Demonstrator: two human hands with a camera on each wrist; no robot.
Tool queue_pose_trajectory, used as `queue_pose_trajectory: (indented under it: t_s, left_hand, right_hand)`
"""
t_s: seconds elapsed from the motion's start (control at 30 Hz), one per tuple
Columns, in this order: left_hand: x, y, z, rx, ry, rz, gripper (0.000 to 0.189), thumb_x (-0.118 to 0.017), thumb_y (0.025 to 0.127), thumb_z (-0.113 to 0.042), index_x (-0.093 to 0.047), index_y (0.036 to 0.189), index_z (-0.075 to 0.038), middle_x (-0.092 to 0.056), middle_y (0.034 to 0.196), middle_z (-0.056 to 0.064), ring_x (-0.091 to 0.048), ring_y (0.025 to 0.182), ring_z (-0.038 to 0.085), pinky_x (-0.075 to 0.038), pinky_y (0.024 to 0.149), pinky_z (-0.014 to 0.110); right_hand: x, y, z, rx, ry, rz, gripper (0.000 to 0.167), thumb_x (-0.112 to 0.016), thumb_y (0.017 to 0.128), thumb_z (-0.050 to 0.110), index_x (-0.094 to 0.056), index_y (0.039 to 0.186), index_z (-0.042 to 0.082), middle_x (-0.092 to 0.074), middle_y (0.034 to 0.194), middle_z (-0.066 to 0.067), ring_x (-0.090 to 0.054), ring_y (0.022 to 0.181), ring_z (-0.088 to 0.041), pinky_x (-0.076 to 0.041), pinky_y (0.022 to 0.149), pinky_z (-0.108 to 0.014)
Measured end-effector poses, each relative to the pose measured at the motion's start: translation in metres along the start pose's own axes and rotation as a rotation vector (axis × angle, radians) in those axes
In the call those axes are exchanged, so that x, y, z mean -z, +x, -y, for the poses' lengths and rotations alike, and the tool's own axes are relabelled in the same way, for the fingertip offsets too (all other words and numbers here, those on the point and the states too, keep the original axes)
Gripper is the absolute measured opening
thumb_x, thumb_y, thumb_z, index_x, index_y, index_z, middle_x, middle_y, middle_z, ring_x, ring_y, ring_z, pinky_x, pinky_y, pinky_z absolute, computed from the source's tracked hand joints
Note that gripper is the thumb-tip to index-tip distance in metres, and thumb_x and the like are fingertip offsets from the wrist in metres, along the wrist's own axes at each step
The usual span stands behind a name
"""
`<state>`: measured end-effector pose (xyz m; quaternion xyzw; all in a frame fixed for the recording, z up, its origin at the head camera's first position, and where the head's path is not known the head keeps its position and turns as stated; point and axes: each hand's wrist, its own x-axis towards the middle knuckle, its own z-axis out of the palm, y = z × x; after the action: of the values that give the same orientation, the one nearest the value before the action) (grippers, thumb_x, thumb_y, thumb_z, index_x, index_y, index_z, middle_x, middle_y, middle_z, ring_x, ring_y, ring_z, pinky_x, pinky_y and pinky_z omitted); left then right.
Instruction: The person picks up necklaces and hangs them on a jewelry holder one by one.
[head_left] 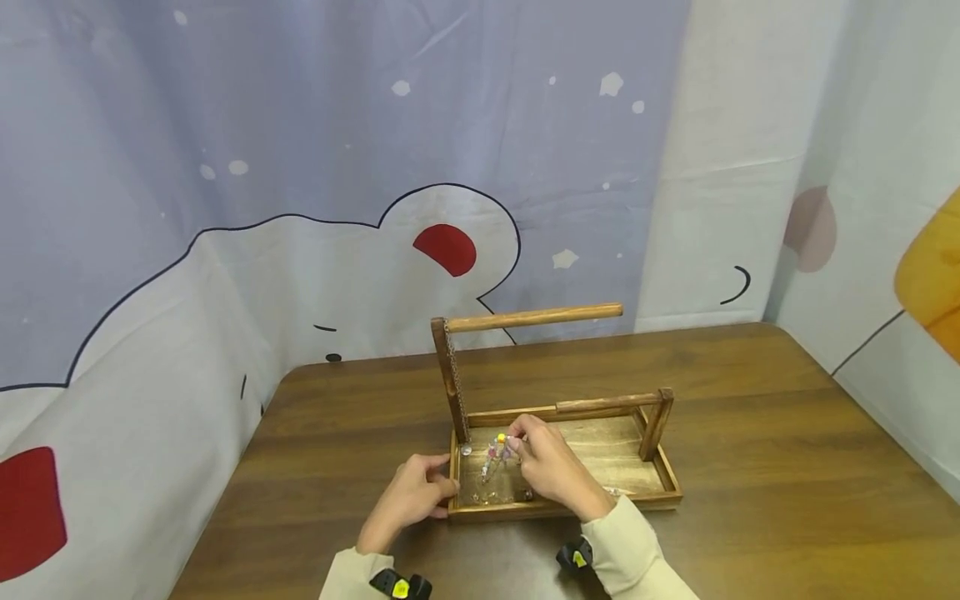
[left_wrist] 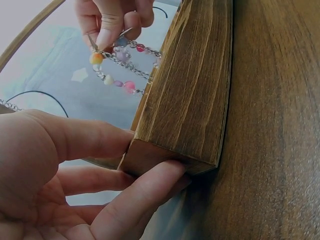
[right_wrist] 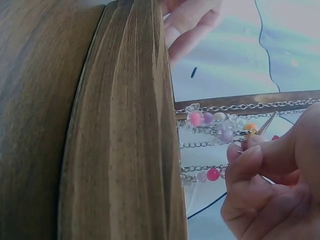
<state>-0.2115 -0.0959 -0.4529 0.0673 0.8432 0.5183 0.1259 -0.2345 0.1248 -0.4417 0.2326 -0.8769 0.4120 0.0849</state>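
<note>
A wooden jewelry stand (head_left: 660, 503) has a shallow tray, a tall left post with a bar and a lower right post. My left hand (head_left: 412, 492) grips the tray's front left corner, its fingers on both sides of the wall in the left wrist view. Over the tray's left part, my right hand (head_left: 551, 462) pinches a beaded bracelet (head_left: 492, 454) between thumb and fingertips. Pink, purple and orange-yellow beads on silver chain (right_wrist: 195, 118) dangle from it. A pointed silvery piece (right_wrist: 267, 122) sticks out by the fingertips.
A thin chain (head_left: 454, 379) hangs along the tall post (head_left: 442, 358), with a clear round piece (head_left: 467, 450) near its foot. More small jewelry (head_left: 487, 498) lies on the tray floor. The stand rests on a brown wooden table (head_left: 750, 450), with a printed curtain (head_left: 300, 125) behind.
</note>
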Motion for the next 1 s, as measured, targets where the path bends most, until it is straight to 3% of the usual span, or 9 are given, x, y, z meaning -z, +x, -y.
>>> queue_pose_trajectory:
  t_s: [0.33,0.6,0.77,1.0]
  left_hand:
    - [0.002,0.001,0.001,-0.001,0.001,0.012,0.055,-0.062,0.082,-0.004,-0.041,0.13,0.014,-0.065,0.08,0.011,-0.063,0.066,0.018,-0.057,0.053,0.03]
    - [0.002,0.002,0.0,-0.007,0.003,0.007,0.055,-0.062,0.081,-0.003,-0.041,0.13,0.014,-0.066,0.079,0.012,-0.063,0.064,0.018,-0.057,0.053,0.03]
    - [0.002,0.002,0.001,-0.001,0.007,0.005,0.056,-0.062,0.082,-0.004,-0.041,0.13,0.014,-0.066,0.08,0.013,-0.064,0.064,0.018,-0.057,0.052,0.029]
    - [0.001,0.002,0.001,0.0,0.004,0.007,0.056,-0.062,0.082,-0.005,-0.041,0.13,0.014,-0.066,0.081,0.013,-0.063,0.064,0.018,-0.057,0.052,0.029]
  right_hand:
    - [0.004,-0.001,0.007,0.079,-0.019,-0.04,0.006,-0.06,0.085,0.003,-0.059,0.081,0.006,-0.06,0.078,0.001,-0.054,0.067,-0.007,-0.051,0.06,-0.02]
    - [0.011,0.002,0.014,0.177,0.041,-0.141,0.006,-0.06,0.086,0.001,-0.059,0.083,0.006,-0.061,0.072,0.0,-0.05,0.056,-0.003,-0.047,0.047,-0.015]
    - [0.017,0.004,0.02,0.222,0.043,-0.144,0.005,-0.058,0.087,0.004,-0.06,0.083,0.004,-0.059,0.071,0.0,-0.045,0.054,-0.002,-0.044,0.045,-0.015]
    - [0.028,0.005,0.025,0.238,-0.101,-0.15,0.007,-0.063,0.084,0.003,-0.058,0.082,0.007,-0.057,0.074,0.002,-0.047,0.06,-0.006,-0.046,0.052,-0.018]
